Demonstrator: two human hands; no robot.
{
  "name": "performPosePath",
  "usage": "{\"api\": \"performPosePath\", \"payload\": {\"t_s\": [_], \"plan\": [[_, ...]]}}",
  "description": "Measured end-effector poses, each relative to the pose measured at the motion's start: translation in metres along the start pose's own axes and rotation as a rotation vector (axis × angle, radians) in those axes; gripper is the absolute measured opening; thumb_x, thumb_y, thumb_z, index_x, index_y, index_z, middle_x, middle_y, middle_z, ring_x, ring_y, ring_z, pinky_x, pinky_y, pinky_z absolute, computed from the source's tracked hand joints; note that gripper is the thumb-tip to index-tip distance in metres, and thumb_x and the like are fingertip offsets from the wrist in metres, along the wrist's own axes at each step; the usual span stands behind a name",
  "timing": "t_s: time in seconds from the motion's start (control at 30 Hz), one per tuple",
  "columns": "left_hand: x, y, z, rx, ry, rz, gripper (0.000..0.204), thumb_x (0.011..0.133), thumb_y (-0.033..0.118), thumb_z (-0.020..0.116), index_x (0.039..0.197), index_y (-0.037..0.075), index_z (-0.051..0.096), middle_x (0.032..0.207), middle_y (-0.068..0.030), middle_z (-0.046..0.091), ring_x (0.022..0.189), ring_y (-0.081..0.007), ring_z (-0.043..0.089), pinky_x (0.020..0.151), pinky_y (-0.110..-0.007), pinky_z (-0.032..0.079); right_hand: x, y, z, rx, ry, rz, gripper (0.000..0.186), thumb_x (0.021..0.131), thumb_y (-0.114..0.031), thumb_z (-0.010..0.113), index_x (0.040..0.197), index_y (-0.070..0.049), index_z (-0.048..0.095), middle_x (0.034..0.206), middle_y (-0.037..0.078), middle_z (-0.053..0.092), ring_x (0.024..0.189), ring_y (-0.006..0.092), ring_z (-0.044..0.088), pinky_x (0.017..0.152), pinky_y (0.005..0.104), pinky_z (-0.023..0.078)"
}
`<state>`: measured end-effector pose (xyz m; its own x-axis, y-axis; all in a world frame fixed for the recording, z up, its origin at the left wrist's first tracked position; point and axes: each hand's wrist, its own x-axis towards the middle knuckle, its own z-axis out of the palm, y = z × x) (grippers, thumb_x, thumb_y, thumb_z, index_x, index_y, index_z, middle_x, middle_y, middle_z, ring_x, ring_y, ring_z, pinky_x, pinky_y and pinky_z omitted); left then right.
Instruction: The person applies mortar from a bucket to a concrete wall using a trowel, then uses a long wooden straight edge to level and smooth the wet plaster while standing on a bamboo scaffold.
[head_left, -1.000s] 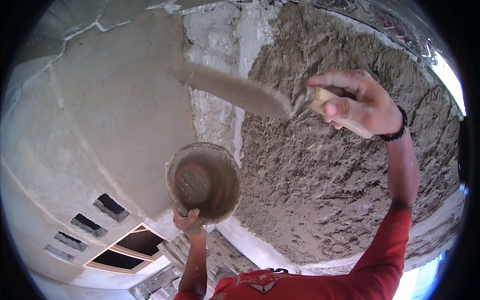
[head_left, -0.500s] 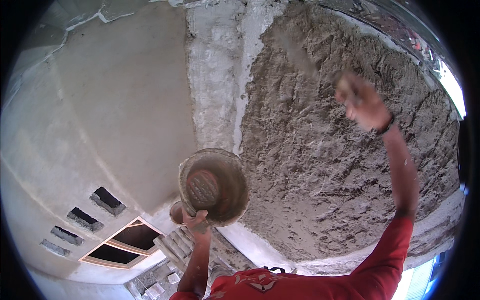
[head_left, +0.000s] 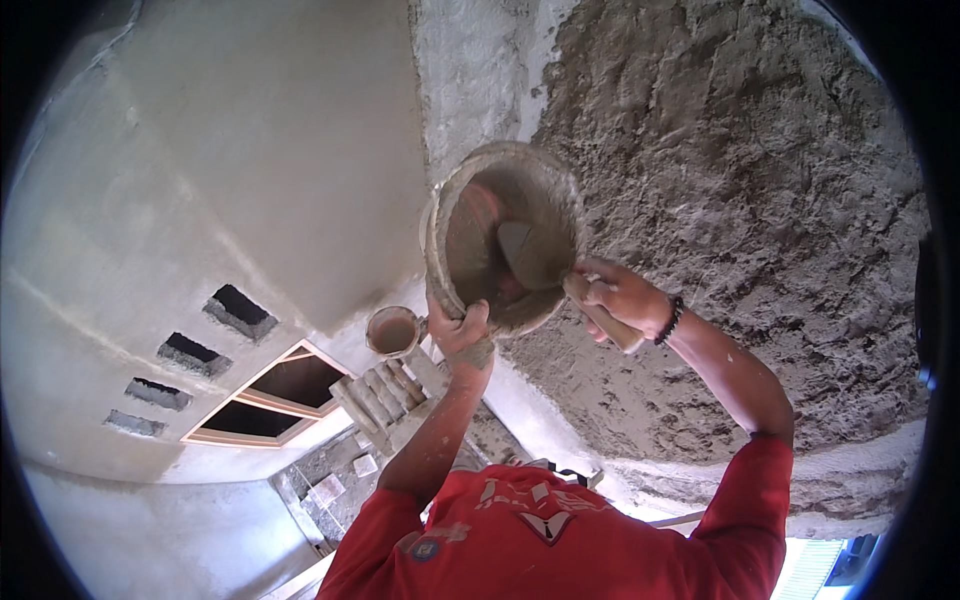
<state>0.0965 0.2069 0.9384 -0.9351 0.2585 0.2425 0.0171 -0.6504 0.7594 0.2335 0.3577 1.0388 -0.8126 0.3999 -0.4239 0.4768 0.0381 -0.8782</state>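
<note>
My left hand (head_left: 462, 330) grips the rim of a mortar-smeared bucket (head_left: 505, 160) and holds it up, tilted so its inside shows. Closed round a wooden handle, my right hand (head_left: 625, 300) holds a trowel (head_left: 603, 318) at the bucket's right side. Its metal blade (head_left: 516, 250) reaches down inside the bucket, against the grey mortar on the wall there. How much mortar lies at the bottom is hard to see. Behind the bucket, to the right, spreads a wall coated in rough wet mortar (head_left: 720, 200).
A second, smaller bucket (head_left: 391, 331) stands below, left of my left hand, beside a stack of wooden poles (head_left: 380, 398). Smooth plaster (head_left: 270, 130) covers the left wall, which has several slots and a wood-framed opening (head_left: 270, 395). A pale strip (head_left: 475, 85) divides the two surfaces.
My right hand has come down from the rough wall and put the trowel blade into the bucket. The bucket, still in my left hand, now appears higher and further right.
</note>
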Motion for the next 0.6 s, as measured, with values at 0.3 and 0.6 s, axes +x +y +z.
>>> {"api": "performPosePath", "payload": {"t_s": [0.3, 0.6], "plan": [[0.011, 0.018, -0.006, 0.046, -0.07, -0.128, 0.042, 0.069, -0.001, 0.056, 0.11, -0.001, 0.05, 0.098, -0.0057, 0.058, 0.084, -0.013, 0.055, 0.08, -0.024, 0.043, 0.042, -0.005, 0.05, -1.082, 0.241, -0.943, 0.037, 0.077, -0.008, 0.059, 0.112, 0.002, 0.053, 0.09, 0.015, 0.061, 0.073, 0.0244, 0.063, 0.061, 0.0359, 0.052], [0.027, 0.018, -0.029, 0.294, -0.141, 0.014, 0.057, 0.067, 0.0, 0.053, 0.124, -0.006, 0.046, 0.119, -0.0136, 0.053, 0.104, -0.0178, 0.053, 0.092, -0.028, 0.04, -0.018, -0.054, 0.008, -1.93, 0.333, -0.494, 0.037, 0.087, -0.011, 0.047, 0.124, -0.005, 0.051, 0.1, 0.018, 0.06, 0.091, 0.024, 0.059, 0.072, 0.0357, 0.049]]}}
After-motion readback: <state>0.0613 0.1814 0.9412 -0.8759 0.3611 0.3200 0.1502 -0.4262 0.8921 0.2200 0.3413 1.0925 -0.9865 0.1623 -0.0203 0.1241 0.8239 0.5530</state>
